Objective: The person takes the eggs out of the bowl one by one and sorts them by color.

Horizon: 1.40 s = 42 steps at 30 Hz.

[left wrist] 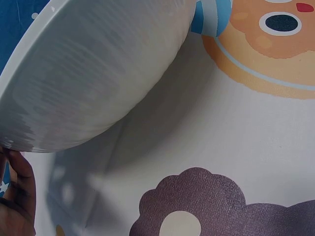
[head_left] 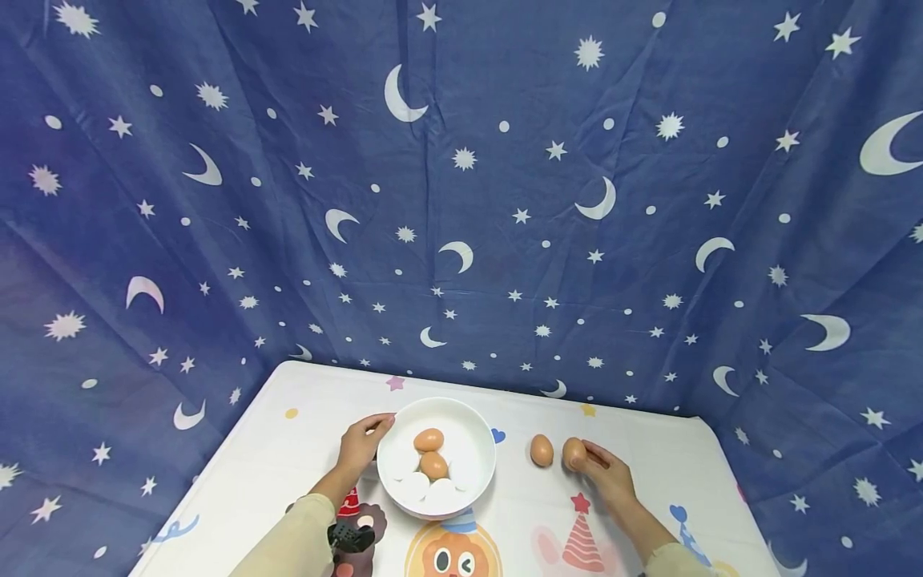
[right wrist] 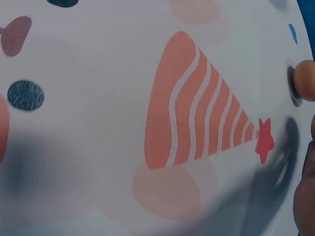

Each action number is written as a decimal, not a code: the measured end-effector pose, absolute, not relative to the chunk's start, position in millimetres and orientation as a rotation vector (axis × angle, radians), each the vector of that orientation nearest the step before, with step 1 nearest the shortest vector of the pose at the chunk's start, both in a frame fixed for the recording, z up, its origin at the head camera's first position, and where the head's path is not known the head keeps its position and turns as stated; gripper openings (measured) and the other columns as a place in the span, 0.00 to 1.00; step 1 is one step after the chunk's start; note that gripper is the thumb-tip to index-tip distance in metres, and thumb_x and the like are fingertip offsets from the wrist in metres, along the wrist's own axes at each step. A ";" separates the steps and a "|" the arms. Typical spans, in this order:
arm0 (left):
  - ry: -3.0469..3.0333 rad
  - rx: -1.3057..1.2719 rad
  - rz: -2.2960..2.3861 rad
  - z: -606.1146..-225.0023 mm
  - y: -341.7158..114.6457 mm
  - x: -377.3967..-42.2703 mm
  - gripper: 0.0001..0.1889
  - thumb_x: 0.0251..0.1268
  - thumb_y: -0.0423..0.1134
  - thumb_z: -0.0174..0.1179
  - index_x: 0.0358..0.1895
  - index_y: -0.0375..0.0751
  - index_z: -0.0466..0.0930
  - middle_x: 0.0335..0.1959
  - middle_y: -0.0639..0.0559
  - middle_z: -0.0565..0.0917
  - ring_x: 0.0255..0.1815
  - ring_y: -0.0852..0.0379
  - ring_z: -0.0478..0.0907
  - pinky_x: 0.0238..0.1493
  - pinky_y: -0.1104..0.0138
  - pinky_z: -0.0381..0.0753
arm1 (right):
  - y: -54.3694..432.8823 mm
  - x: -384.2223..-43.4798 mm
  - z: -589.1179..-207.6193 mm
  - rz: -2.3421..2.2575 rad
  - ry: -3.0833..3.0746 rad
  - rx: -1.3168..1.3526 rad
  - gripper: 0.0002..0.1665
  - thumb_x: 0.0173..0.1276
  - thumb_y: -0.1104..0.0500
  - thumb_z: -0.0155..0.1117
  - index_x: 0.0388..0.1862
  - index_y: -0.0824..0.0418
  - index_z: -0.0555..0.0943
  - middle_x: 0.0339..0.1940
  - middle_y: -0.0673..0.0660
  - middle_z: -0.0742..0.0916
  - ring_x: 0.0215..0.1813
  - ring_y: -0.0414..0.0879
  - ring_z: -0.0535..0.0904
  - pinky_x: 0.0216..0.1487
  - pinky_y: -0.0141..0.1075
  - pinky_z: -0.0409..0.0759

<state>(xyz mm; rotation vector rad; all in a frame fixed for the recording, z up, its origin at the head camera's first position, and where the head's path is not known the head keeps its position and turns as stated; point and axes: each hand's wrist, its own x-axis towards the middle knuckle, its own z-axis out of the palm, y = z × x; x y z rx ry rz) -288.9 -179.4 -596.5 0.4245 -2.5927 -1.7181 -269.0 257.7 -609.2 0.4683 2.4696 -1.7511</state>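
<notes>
A white bowl [head_left: 472, 425] stands on the table with two brown eggs [head_left: 434, 466] and several white eggs [head_left: 416, 486] inside. At the bowl's left rim, my left hand [head_left: 360, 445] grips the edge; the left wrist view shows its fingers [left wrist: 22, 179] right at the rim. Off to the right of the bowl, my right hand [head_left: 611, 474] holds a brown egg [head_left: 573, 453] between thumb and fingers. Just left of that egg lies another brown egg [head_left: 541, 450], apart from the hand. The right wrist view catches only part of the hand [right wrist: 305, 196] at its edge.
A white tablecloth [head_left: 288, 449] printed with cartoon animals, party hats and stars covers the table. Behind it and along both sides hangs a dark blue curtain [head_left: 497, 200] with moons and stars. A dark device [head_left: 351, 535] sits at the left wrist.
</notes>
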 end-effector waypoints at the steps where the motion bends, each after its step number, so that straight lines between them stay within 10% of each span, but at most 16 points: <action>1: -2.591 0.426 -1.720 -596.5 -179.4 -288.9 0.24 0.69 0.55 0.59 0.57 0.42 0.82 0.51 0.44 0.81 0.41 0.56 0.80 0.37 0.68 0.85 | 256.8 -269.4 -609.9 -1.754 2.466 0.473 0.41 0.62 0.48 0.72 0.69 0.65 0.70 0.66 0.67 0.77 0.66 0.58 0.73 0.65 0.42 0.74; 42: -2.594 0.410 -1.694 -595.6 -180.1 -287.6 0.23 0.69 0.55 0.59 0.57 0.42 0.83 0.51 0.44 0.82 0.50 0.51 0.79 0.46 0.65 0.85 | 242.7 -280.8 -622.8 -1.696 2.565 0.471 0.34 0.66 0.58 0.68 0.68 0.69 0.70 0.67 0.71 0.74 0.66 0.63 0.73 0.57 0.36 0.80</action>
